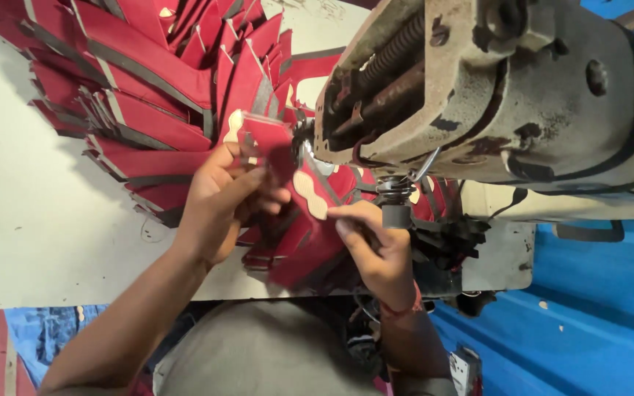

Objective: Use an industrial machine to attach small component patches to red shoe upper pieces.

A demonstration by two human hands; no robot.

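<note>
My left hand (pixel 223 196) grips a red cut piece (pixel 277 150) with a cream edge, holding it up near the head of the worn sewing machine (pixel 493 95). My right hand (pixel 376 246) pinches the lower cream-coloured end of the same piece (pixel 311 196), just beside the machine's dark presser foot post (pixel 396 205). More red pieces (pixel 306 253) hang below and between my hands, partly hidden by my fingers.
A large fanned pile of red pieces with grey bands (pixel 141 81) covers the white table (pixel 31 220) at upper left. A heap of dark scraps (pixel 453 238) lies right of the needle area. Blue sheeting (pixel 588 315) fills the lower right.
</note>
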